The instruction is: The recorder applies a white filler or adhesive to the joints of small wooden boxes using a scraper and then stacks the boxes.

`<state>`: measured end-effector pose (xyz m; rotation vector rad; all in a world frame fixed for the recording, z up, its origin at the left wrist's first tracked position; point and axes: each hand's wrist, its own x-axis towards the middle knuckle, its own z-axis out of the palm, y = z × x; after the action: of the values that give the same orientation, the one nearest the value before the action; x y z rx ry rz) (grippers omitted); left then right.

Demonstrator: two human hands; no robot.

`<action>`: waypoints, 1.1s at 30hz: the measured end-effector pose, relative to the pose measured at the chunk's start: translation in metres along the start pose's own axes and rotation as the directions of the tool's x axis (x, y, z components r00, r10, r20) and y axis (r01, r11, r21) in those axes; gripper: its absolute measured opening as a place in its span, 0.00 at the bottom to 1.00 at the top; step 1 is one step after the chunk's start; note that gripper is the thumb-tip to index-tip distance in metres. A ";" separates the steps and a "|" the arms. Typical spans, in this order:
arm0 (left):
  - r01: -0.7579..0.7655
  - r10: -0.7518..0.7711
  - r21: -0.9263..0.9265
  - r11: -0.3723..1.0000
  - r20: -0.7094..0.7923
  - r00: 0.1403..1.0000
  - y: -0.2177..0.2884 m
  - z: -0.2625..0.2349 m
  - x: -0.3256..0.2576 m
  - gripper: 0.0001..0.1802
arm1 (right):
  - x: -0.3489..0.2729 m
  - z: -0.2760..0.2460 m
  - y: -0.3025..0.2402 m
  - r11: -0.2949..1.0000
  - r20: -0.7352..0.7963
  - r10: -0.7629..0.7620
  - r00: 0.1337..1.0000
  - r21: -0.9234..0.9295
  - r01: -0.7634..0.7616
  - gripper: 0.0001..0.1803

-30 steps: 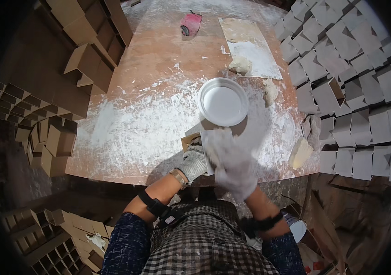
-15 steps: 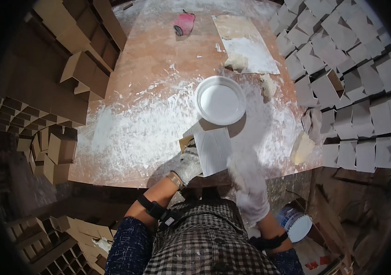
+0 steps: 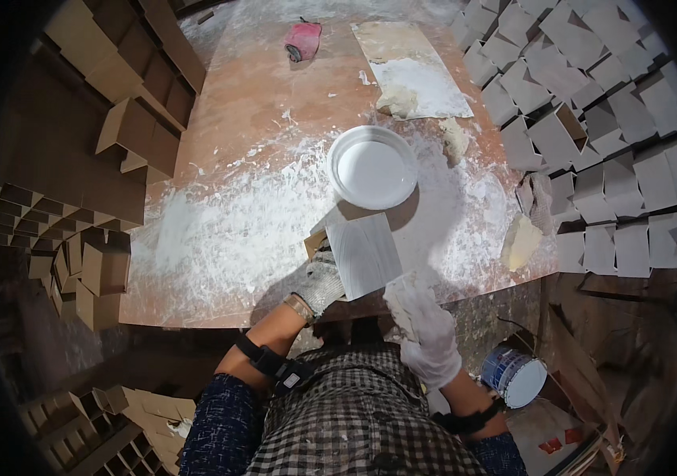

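My left hand (image 3: 320, 279), in a grey knit glove, is closed around the left side of a small open-ended cardboard box (image 3: 365, 255). White, streaky paste coats the box's upper face, while bare brown board shows at its left edge. My right hand (image 3: 424, 329), in a white glove smeared with paste, is at the box's lower right corner. Its fingers are curled together around something whitish that I cannot make out. Just beyond the box stands a round white bowl (image 3: 372, 166) with white paste in it.
Paste smears the brown table (image 3: 219, 238). Farther back lie a pink cloth item (image 3: 303, 41) and a whitened sheet (image 3: 422, 83). White-coated boxes (image 3: 616, 190) are stacked at right, brown cardboard boxes (image 3: 144, 131) at left. A paint bucket (image 3: 517, 377) stands below the table's right side.
My right hand, blurred from motion before, now shows more sharply at the box's lower right corner. My left hand keeps its hold on the box. The whole view has shifted slightly.
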<state>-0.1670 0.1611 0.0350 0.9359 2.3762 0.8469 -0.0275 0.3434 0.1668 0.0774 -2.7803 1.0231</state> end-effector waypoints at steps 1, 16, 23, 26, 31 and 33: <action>-0.018 0.018 -0.007 1.000 0.002 1.000 -0.002 0.004 0.005 0.35 | 0.001 -0.002 0.000 1.000 -0.006 0.008 1.000 -0.009 -0.008 0.30; 0.112 -0.126 0.085 0.990 0.194 0.973 0.033 -0.038 0.003 0.33 | 0.022 0.021 -0.034 0.952 0.068 -0.180 0.981 -0.240 0.191 0.35; -0.028 0.023 0.069 0.997 0.074 0.997 0.005 -0.011 0.004 0.33 | -0.008 -0.011 -0.048 0.969 0.126 0.004 0.992 -0.246 0.027 0.28; -0.043 0.037 0.083 0.996 0.081 0.996 -0.006 -0.001 0.013 0.33 | 0.044 -0.005 -0.047 0.979 -0.089 -0.132 0.987 -0.166 0.116 0.23; 0.051 -0.139 -0.717 0.695 -0.065 0.988 0.002 0.010 0.000 0.27 | 0.098 0.019 -0.039 0.951 0.103 -0.173 0.979 -0.240 0.194 0.35; 0.042 -0.050 -0.252 0.967 -0.023 0.998 0.015 -0.004 0.009 0.26 | 0.081 0.015 -0.047 0.928 0.038 -0.242 0.969 -0.283 0.243 0.34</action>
<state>-0.1681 0.1745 0.0461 0.7679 2.2380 1.1192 -0.1040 0.2986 0.2005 0.3729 -2.7970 0.5559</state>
